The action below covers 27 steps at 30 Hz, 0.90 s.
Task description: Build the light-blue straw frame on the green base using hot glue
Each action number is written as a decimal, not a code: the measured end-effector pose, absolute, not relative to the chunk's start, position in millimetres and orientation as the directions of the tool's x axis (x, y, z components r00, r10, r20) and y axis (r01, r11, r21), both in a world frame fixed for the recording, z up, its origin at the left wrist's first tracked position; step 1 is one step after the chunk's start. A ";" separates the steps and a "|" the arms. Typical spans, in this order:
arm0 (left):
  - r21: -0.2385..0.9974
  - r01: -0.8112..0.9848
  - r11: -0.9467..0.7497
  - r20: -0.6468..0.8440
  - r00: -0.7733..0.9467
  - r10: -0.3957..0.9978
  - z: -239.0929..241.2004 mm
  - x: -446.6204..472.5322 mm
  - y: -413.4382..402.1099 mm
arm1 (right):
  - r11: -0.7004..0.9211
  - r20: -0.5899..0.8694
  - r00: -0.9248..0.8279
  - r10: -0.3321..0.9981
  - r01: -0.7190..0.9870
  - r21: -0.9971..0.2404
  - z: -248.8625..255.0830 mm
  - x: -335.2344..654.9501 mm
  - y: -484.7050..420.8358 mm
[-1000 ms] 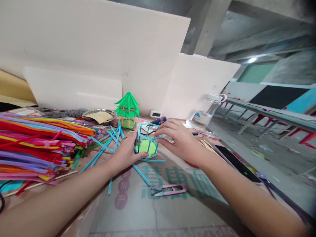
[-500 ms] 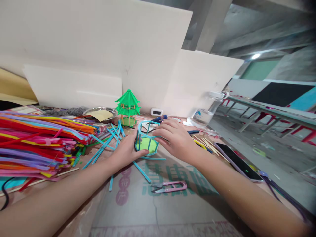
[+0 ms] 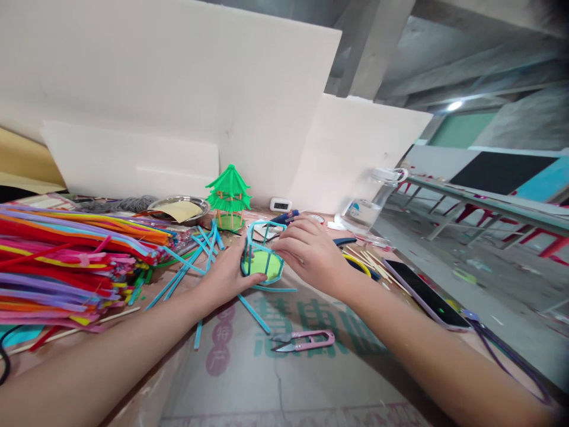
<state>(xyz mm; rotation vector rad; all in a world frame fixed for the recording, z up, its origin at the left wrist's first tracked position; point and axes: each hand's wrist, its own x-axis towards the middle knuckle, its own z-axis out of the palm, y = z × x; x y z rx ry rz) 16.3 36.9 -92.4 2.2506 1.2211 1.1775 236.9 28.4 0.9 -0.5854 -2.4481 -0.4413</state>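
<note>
A small openwork frame of blue pipe cleaners [image 3: 268, 259] with a yellow-green base stands on the cardboard between my hands. My left hand [image 3: 231, 264] grips its left side, the thumb lying along the front of the base. At the frame's upper right, the fingers of my right hand [image 3: 309, 252] are pinched together on the rim; the exact spot under them is hidden. Loose blue pipe cleaners [image 3: 254, 314] lie in front and to the left. Pink thread snips [image 3: 304, 341] rest nearer to me. Behind stands a green tiered pavilion model [image 3: 230, 198].
Bundles of coloured pipe cleaners [image 3: 62, 261] fill the left side. A metal dish [image 3: 202, 204], a small digital clock [image 3: 281, 204] and a water bottle [image 3: 367, 204] stand at the back. To the right lie thin wooden sticks [image 3: 377, 267] and a phone [image 3: 424, 293].
The view has shifted slightly. My hands keep nearly the same places on the blue frame, and nothing has been let go.
</note>
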 end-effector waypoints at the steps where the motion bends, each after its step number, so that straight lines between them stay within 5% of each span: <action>1: 0.606 0.541 -0.583 0.513 0.295 0.806 -93.8 16.0 37.9 | 0.851 0.605 -0.735 0.306 0.496 0.172 1.0 237.0 28.3; 18: 0.616 0.538 -0.576 0.512 0.283 0.811 -93.0 16.5 35.9 | 0.855 0.598 -0.737 0.317 0.494 0.157 1.7 236.2 27.3; 27: 0.734 0.445 -0.513 0.455 0.237 0.858 -95.3 14.0 40.7 | 0.776 0.618 -0.556 0.556 0.613 -0.147 32.3 265.7 37.6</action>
